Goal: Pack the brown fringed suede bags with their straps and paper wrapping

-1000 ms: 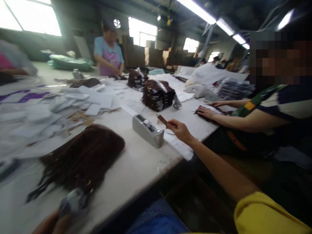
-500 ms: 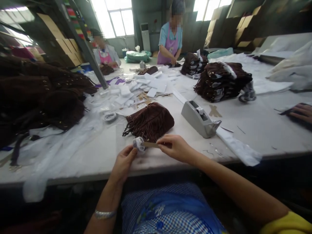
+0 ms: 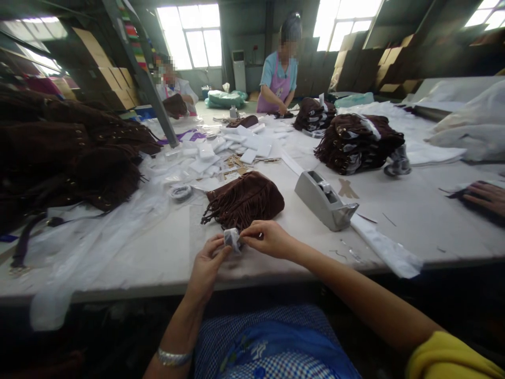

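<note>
A small white-wrapped bundle [image 3: 231, 238] is pinched between both my hands just above the table's near edge. My left hand [image 3: 208, 263] grips it from below with closed fingers. My right hand [image 3: 266, 238] pinches its right side, fingers pressed together. Right behind them lies a brown fringed suede bag [image 3: 244, 199] on the white table [image 3: 414, 210]. The strip of tape seen earlier is hidden under my right fingers.
A grey tape dispenser [image 3: 324, 200] stands right of the bag. Stacks of brown fringed bags [image 3: 357, 141] sit further back, more brown bags [image 3: 67, 152] piled at left. White sheets [image 3: 240, 145] litter the middle. Another person's hand [image 3: 485, 195] rests at right; two people work at the far end.
My right hand came from the tape dispenser with a brown tape strip to the bundle in my left hand, and now presses against the bundle. My view swung left to the bag.
</note>
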Demonstrator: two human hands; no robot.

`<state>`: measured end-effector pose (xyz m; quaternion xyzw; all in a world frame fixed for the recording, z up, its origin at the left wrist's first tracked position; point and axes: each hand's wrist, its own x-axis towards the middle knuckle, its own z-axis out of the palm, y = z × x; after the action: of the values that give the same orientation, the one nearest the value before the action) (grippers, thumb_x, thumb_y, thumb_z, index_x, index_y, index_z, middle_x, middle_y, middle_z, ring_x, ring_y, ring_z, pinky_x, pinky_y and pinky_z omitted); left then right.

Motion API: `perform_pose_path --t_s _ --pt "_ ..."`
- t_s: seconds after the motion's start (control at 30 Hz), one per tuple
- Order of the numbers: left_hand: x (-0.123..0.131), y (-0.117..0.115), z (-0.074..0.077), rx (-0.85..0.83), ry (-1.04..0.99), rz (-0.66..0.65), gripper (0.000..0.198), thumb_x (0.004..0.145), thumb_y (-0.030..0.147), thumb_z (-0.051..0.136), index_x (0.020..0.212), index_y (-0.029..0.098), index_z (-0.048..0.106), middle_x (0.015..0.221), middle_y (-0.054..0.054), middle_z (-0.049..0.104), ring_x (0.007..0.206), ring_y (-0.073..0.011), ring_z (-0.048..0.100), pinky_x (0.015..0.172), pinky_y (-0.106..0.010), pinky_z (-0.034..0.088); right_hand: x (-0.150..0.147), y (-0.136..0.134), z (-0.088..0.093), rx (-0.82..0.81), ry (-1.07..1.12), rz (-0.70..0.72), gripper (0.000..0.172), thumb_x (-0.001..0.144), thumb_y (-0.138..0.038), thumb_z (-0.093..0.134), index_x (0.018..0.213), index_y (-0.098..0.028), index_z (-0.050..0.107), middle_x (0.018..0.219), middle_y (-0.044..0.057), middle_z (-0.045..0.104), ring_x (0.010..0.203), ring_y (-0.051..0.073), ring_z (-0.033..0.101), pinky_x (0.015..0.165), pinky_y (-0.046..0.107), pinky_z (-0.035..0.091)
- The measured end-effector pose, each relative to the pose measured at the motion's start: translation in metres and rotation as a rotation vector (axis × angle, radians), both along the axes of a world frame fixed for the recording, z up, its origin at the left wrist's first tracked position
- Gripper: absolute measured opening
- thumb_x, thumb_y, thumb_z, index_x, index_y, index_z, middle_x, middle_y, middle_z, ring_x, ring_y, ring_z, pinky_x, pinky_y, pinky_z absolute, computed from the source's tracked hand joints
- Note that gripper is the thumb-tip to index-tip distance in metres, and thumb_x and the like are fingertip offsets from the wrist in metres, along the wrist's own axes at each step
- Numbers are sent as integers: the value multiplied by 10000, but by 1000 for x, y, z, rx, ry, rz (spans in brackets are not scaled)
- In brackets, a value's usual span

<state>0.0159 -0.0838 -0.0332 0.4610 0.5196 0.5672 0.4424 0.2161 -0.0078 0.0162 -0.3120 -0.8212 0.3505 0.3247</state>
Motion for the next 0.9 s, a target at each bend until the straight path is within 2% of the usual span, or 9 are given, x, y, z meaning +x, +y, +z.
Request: perform_pose_path --t_s 0.1,0.27,0.37,0.43,0.5,0.6,0.7,0.9 --pt "1 0 0 14 20 -9 296 756 388 776 1005 230 760 1347 -68 577 1308 -274 476 1111 -376 361 -9 5 -6 -33 -10 44 159 848 -206 667 960 -187 777 832 29 685 752 138 636 687 236 467" --pt "3 -2 3 24 23 -9 296 766 391 756 1012 226 760 1332 -83 565 1315 -286 462 1080 -387 411 -17 10 -10 -107 -4 141 128 849 -166 630 811 -157 752 760 15 623 737 135 591 701 246 447" --pt "4 -3 4 32 7 -3 294 769 395 750 1004 218 761 1302 -92 565 1280 -288 491 1044 -384 450 -14 9 -8 -306 34 210 171 869 -295 654 891 -154 748 828 29 651 798 155 598 744 265 460" --pt "6 -3 4 33 13 11 288 766 402 753 985 216 766 1262 -92 572 1245 -284 515 1013 -365 475 -9 8 -7 -459 55 270 274 865 -388 673 999 -159 741 928 44 669 866 172 607 779 280 470" --pt "8 -3 3 34 27 29 286 763 408 757 975 216 768 1221 -88 578 1194 -273 550 974 -342 499 -5 5 -8 -543 68 298 354 856 -451 684 1052 -160 732 997 57 672 913 188 609 798 293 473" --pt "13 -2 1 52 48 49 279 780 407 747 988 223 766 1178 -80 595 1075 -245 615 932 -329 515 -6 0 -14 -467 76 186 348 843 -472 699 990 -162 755 955 60 680 905 198 606 810 309 466" --pt "17 -3 0 94 84 67 262 822 384 710 1022 222 758 1126 -77 663 1052 -244 635 967 -340 489 -11 -7 -21 -344 105 54 293 850 -441 699 982 -188 770 917 53 683 907 202 607 849 323 454" --pt "21 -3 6 40 46 55 224 823 332 697 989 192 753 1014 -57 747 1001 -243 674 944 -333 497 -15 -14 -27 -303 147 -25 257 858 -405 687 985 -199 774 913 53 675 888 202 611 812 307 453"
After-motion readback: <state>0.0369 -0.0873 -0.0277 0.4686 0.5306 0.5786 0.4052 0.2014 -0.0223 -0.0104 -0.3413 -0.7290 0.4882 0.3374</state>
